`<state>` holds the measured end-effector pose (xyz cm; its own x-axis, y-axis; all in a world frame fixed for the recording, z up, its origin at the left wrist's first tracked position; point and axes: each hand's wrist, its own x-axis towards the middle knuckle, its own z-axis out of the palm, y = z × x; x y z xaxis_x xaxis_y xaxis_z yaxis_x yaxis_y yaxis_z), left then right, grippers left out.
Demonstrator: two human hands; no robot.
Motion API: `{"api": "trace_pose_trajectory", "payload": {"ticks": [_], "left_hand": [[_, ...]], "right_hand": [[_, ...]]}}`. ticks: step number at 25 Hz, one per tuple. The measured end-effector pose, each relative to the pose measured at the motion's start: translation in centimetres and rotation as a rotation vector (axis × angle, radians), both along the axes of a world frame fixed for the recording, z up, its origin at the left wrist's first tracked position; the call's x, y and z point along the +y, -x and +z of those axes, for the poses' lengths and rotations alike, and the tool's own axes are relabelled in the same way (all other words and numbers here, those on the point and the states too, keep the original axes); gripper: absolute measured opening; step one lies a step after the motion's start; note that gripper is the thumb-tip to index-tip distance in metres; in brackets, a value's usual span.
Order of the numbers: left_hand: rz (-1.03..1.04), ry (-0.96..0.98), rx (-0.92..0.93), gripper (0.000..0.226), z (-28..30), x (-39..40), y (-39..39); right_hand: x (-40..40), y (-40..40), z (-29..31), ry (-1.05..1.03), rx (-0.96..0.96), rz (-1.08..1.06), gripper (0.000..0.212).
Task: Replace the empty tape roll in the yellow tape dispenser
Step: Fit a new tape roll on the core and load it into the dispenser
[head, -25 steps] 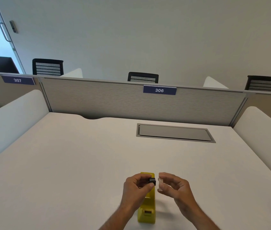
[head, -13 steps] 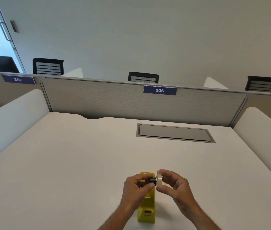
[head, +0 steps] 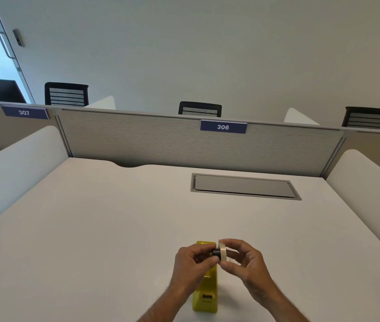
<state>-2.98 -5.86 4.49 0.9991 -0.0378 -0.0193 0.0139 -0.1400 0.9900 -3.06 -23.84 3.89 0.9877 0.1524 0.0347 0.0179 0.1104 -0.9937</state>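
Head view: both hands work just above the near edge of the desk (head: pixel 96 228), a little right of its middle. The left hand (head: pixel 192 263) is curled, its thumb and fingers pinched around a small black spindle (head: pixel 216 252). The right hand (head: pixel 244 261) is also curled, fingertips and thumb closed on the rim of a pale tape roll (head: pixel 222 252), which it holds on edge so its open centre faces the spindle. Roll and spindle are touching, and the spindle's end appears to sit at or just inside the roll's core; how far in it is cannot be told at this size.

The yellow tape dispenser (head: pixel 206 296) stands on the desk directly beneath the hands, close to the near edge, lying lengthwise away from the person. Its middle is hidden by the left hand, so whether its cradle is empty cannot be seen. Farther back, toward the far right of the desk, a grey cable hatch (head: pixel 244 185) is set flush in the surface.

The step in hand looks like mounting the new roll on the spindle. Next, the spindle likely needs pushing fully through until the roll sits centred, then the pair must be lowered into the dispenser's slots with the tape's free end facing the cutter.
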Motion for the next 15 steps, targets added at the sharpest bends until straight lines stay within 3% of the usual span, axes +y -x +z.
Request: {"api": "trace_pose_trajectory", "payload": {"ticks": [15], "left_hand": [[-0.091,-0.07,-0.01,0.035,-0.04,0.47,-0.42]], "right_hand": [[0.38,0.11,-0.14,-0.028,0.005,-0.004,0.05]]}}
